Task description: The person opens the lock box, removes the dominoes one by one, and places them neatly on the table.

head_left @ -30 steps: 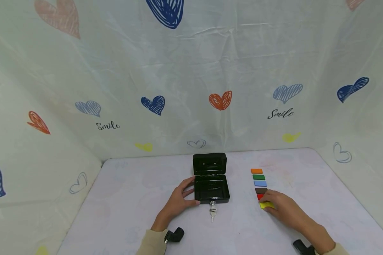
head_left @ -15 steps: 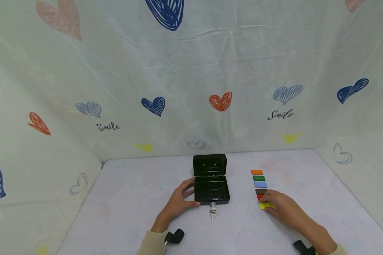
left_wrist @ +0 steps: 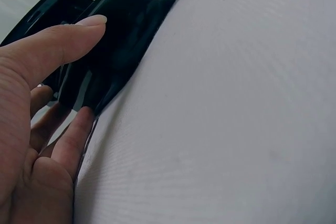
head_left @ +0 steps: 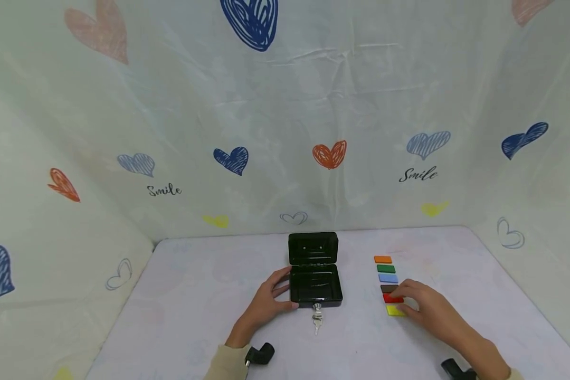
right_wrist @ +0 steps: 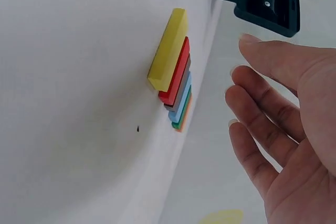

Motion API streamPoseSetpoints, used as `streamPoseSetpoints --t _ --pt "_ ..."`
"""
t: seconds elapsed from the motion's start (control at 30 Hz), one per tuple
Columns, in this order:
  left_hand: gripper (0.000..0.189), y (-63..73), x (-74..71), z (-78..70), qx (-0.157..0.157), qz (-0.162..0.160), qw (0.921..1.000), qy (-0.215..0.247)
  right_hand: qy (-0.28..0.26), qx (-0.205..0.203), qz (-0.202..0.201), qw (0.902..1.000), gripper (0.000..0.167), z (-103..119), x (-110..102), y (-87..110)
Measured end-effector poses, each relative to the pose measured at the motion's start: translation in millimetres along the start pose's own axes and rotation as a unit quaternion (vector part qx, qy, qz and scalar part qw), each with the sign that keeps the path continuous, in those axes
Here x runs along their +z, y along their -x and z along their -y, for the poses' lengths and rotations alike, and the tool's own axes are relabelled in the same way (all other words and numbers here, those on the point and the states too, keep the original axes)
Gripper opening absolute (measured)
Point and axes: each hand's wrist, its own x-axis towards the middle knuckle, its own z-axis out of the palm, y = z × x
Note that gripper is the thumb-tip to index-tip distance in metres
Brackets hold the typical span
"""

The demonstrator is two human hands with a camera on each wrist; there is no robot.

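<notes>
A black cash box (head_left: 316,286) stands on the table with its lid raised and nothing visible inside. My left hand (head_left: 265,301) grips its left front corner, thumb (left_wrist: 79,38) along the front wall and fingers at the side. From the front lock hang silver keys (head_left: 317,317). To the right, my right hand (head_left: 429,310) hovers beside the red block (head_left: 393,298) and the yellow block (head_left: 395,311). In the right wrist view its fingers (right_wrist: 265,124) are loosely bent and hold nothing, apart from the blocks.
Beyond the red block, the row runs on with brown (head_left: 388,288), blue (head_left: 388,277), green (head_left: 386,269) and orange (head_left: 382,259) blocks. A white cloth with printed hearts (head_left: 330,154) hangs behind the table (head_left: 209,285).
My right hand has let go of the yellow block and drawn slightly up and right, uncovering more of the red block. The left hand stays on the cash box. The head view has tilted slightly.
</notes>
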Motion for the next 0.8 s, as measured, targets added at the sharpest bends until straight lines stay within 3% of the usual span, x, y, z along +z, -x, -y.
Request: streamPoseSetpoints --t 0.57,0.8 --pt "0.093 2.3 0.2 -0.7 0.007 0.005 0.9999 -0.014 0.012 0.033 -0.003 0.9994 0.027 -14.5 -9.2 -2.0" --pt "0.092 4.3 -0.2 -5.8 -0.005 0.01 0.9997 -0.023 0.011 0.046 -0.01 0.9988 0.026 -23.6 -13.4 -1.5"
